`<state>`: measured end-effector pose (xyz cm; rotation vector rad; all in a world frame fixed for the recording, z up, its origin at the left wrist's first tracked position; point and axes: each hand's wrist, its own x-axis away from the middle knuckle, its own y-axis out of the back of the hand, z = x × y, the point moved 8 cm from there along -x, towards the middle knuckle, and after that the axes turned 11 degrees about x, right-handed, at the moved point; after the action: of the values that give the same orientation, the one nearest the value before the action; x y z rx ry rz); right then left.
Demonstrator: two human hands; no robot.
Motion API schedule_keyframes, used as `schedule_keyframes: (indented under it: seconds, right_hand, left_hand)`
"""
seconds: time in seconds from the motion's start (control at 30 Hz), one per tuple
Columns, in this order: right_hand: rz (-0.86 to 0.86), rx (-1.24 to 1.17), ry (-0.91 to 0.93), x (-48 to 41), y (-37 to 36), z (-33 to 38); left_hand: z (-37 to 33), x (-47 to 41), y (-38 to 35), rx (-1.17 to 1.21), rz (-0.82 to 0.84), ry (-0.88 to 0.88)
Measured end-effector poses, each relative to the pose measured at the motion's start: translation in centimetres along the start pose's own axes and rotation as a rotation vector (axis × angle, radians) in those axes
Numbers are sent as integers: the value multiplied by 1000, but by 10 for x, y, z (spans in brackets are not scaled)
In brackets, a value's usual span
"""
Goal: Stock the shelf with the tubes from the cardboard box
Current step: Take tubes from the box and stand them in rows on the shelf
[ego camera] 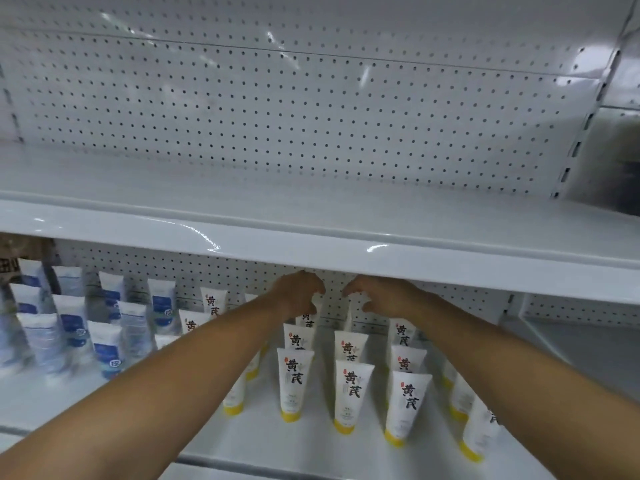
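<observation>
White tubes with yellow caps (353, 393) stand cap-down in rows on the lower shelf (311, 445). Both my arms reach to the back of that shelf, under the upper shelf's front edge. My left hand (299, 292) grips the top of a back-row tube (308, 318) with curled fingers. My right hand (379, 296) pinches the top of a neighbouring back-row tube (348, 318), which shows edge-on. The hands are a short gap apart. The fingertips are partly hidden by the upper shelf's edge.
White-and-blue tubes (104, 348) fill the left part of the lower shelf. A brown cardboard piece (20, 251) shows at the far left behind them. The upper shelf (311, 216) is bare, with a pegboard back. An upright post (575, 147) bounds the bay at right.
</observation>
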<state>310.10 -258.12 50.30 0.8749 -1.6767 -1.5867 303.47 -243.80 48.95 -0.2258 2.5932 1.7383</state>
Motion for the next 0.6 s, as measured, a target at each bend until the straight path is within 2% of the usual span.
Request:
schedule_keyframes:
  seconds: [0.2,0.6]
  right_hand:
    - [80,71,122,-17,-11,21]
    - [123,44,114,-25,-31,17]
  left_hand:
    - [16,-13,-17,34,86,20]
    - [25,-21,-26,-26,49,9]
